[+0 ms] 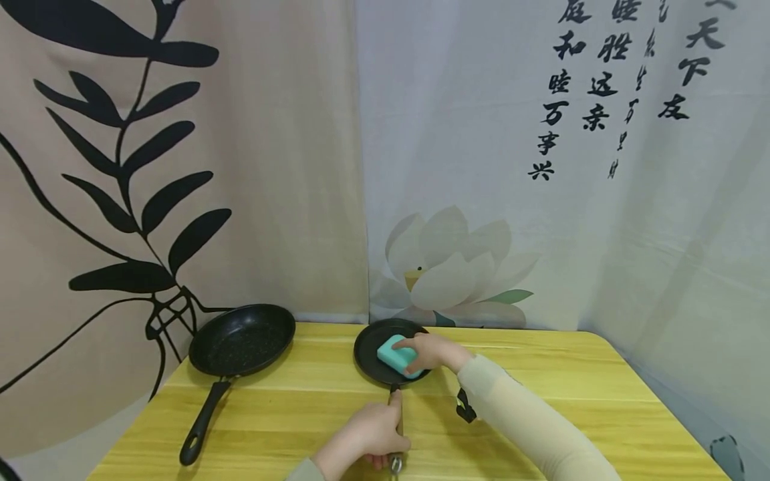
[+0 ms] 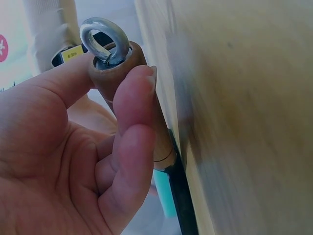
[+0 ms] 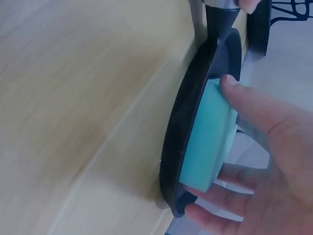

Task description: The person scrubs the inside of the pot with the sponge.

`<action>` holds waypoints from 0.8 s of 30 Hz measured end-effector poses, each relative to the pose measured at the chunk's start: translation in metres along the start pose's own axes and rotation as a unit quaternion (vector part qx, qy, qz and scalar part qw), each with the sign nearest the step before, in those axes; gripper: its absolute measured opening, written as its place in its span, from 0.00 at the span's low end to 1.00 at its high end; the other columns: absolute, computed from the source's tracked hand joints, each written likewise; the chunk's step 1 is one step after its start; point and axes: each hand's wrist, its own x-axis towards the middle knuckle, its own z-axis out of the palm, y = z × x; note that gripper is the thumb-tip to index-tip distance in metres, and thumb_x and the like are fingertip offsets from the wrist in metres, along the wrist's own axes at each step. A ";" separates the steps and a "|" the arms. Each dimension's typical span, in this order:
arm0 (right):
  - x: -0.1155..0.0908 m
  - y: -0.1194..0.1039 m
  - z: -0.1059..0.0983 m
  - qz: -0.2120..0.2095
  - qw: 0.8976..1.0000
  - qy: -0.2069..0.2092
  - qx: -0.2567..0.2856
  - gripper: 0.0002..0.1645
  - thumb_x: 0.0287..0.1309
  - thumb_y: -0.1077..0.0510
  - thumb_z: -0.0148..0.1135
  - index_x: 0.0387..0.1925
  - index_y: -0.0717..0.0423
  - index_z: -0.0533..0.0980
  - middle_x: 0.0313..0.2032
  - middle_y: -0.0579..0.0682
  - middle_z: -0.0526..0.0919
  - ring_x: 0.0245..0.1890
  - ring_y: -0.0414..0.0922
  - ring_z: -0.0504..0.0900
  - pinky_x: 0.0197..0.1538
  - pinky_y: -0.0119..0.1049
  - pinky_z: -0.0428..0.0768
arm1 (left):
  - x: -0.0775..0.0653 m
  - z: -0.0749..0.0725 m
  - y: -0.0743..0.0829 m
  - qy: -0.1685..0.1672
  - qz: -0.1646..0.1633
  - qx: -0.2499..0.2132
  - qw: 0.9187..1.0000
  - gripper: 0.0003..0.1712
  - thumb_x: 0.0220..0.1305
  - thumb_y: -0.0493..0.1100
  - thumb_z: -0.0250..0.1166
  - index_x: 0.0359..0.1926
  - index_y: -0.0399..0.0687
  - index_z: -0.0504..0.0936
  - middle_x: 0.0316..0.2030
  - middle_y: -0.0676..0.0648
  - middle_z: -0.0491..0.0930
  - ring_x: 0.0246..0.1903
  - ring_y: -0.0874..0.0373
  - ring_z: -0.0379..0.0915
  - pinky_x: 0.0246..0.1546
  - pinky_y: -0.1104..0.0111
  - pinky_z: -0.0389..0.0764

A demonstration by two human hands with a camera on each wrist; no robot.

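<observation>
A small black frying pan (image 1: 364, 354) lies on the wooden table, its handle toward me. My left hand (image 1: 375, 429) grips its brown wooden handle (image 2: 165, 142), with fingers curled around it near the metal ring (image 2: 103, 41) at the end. Inside the pan sits a teal sponge (image 1: 392, 356), flat side down against the pan's base. My right hand (image 1: 434, 351) holds this sponge from above, thumb on one edge and fingers on the opposite edge, as the right wrist view shows.
A larger black frying pan (image 1: 242, 341) stands at the table's back left, its black handle (image 1: 204, 424) pointing toward the front. Behind the yellow wooden table (image 1: 541, 381) hangs a printed curtain (image 1: 289, 167) with leaves, a flower and writing.
</observation>
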 end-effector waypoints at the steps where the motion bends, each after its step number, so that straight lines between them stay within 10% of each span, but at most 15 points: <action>1: 0.000 -0.001 0.000 -0.004 1.000 0.000 -0.002 0.38 0.55 0.44 0.70 0.67 0.32 0.69 0.68 0.55 0.66 0.64 0.55 0.67 0.59 0.52 0.72 | 0.000 0.000 0.000 0.000 0.000 -0.001 1.000 0.50 0.55 0.45 0.67 0.72 0.27 0.52 0.13 0.51 0.78 0.08 0.58 0.73 0.07 0.69 0.71; 24: 0.010 -0.021 0.001 -0.044 0.998 -0.009 -0.032 0.37 0.54 0.48 0.72 0.65 0.30 0.70 0.66 0.49 0.68 0.64 0.50 0.68 0.58 0.46 0.73 | 0.000 0.000 -0.001 0.003 0.003 -0.004 1.000 0.51 0.55 0.44 0.67 0.72 0.27 0.51 0.14 0.52 0.78 0.08 0.58 0.73 0.08 0.67 0.74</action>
